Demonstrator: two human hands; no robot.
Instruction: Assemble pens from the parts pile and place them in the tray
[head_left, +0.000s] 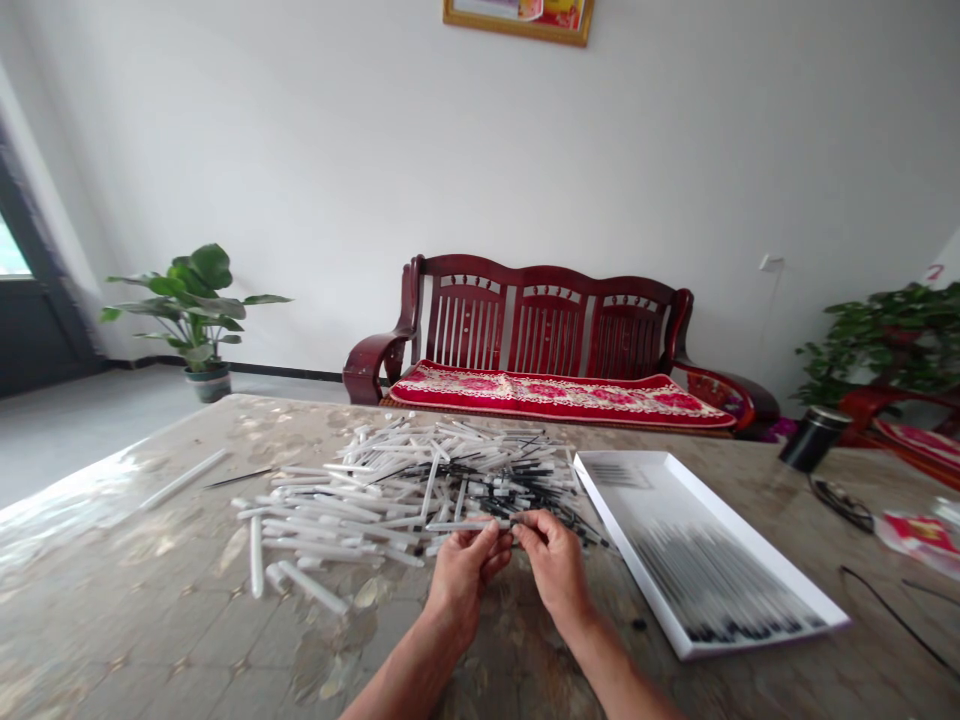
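A slim translucent pen barrel (pixel 459 526) lies roughly level between my two hands, above the near side of the pile. My left hand (pixel 459 580) is closed around it, thumb on top and fingers curled beneath. At its right end, the fingertips of my right hand (pixel 553 565) pinch a small dark part, too small to make out. Just beyond my hands spreads a heap of white pen barrels (pixel 330 520). Black pen parts (pixel 517 487) are mixed into its right side. To the right, a white box lid (pixel 660 490) holds rows of translucent pens (pixel 720 580) with black ends.
A dark cylindrical cup (pixel 814 438), a black cable (pixel 892 610) and a red-and-white packet (pixel 915 535) are at the table's right. A loose white stick (pixel 184 478) lies left. Beyond the table (pixel 187 620) stand a red wooden bench (pixel 547 320) and a potted plant (pixel 199 305).
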